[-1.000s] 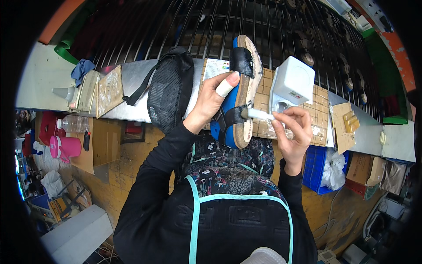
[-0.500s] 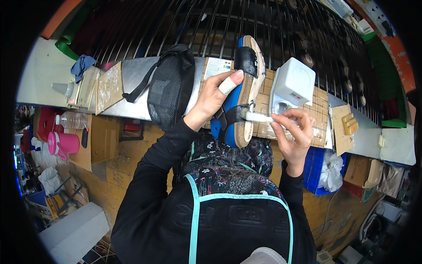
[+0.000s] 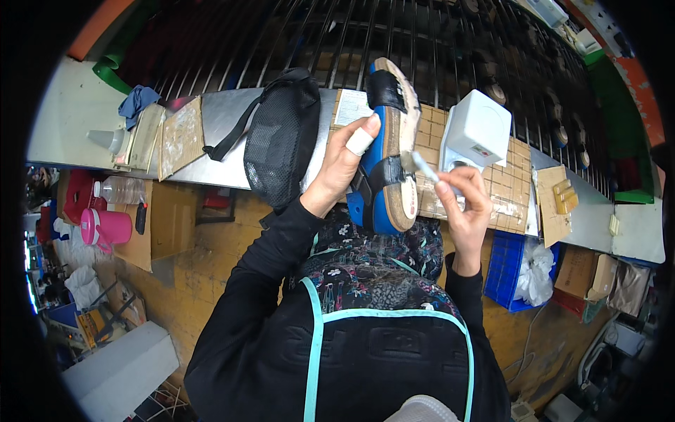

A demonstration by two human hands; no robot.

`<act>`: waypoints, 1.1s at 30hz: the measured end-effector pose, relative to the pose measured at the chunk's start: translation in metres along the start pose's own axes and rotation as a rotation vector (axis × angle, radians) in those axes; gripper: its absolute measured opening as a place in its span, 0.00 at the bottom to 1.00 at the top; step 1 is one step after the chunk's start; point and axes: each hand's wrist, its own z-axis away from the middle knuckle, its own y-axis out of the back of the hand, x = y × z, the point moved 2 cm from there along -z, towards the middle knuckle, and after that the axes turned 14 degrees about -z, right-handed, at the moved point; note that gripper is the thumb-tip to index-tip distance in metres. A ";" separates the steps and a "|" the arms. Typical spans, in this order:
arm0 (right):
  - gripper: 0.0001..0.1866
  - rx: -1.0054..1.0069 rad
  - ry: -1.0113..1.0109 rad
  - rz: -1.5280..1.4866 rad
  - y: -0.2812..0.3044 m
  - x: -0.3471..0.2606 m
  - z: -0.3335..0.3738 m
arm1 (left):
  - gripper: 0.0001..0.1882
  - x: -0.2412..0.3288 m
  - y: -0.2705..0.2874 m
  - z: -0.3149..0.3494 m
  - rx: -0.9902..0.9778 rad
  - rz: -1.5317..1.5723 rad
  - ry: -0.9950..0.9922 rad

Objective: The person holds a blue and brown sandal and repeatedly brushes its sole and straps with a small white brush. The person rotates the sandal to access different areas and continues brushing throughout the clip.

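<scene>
Apparently mid-brushing: L hand (image 3: pixel 346 158) was clamped on 1 sandal (image 3: pixel 395 144), held up over the table's (image 3: pixel 219 121) front edge; R hand (image 3: pixel 464 200) pinched 1 brush (image 3: pixel 424 167) by its lower strap (image 3: pixel 385 171). Next stroke prob. needed steady aim. Nearby: 1 white container (image 3: pixel 481 126), 1 blk mesh bag (image 3: pixel 281 151).

You see through the left of two fisheye cameras on your head, facing down and forward. Closest to the lens, the black cloth with mint-green edging (image 3: pixel 394 352) fills the near middle; your left hand (image 3: pixel 341 165) and right hand (image 3: pixel 467 214) sit farther out, mid-view. Beyond them the silvery metal desk (image 3: pixel 221 116) curves from left to right, with dark metal rods (image 3: pixel 436 42) at the far side.
</scene>
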 end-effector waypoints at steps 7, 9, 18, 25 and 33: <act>0.07 -0.012 -0.125 -0.002 0.008 -0.017 0.029 | 0.28 -0.004 0.013 0.001 0.103 -0.122 -0.070; 0.07 0.006 -0.071 0.075 0.006 -0.018 0.029 | 0.29 -0.005 0.014 0.001 0.121 -0.155 -0.067; 0.09 -0.010 0.061 0.355 0.000 -0.019 0.023 | 0.30 -0.005 0.014 0.005 0.154 -0.196 -0.060; 0.11 0.063 0.203 0.461 -0.005 -0.018 0.023 | 0.31 -0.003 0.015 0.004 0.150 -0.253 -0.071; 0.11 -0.007 0.163 0.353 0.003 -0.012 0.021 | 0.32 -0.002 0.014 -0.002 0.125 -0.211 -0.042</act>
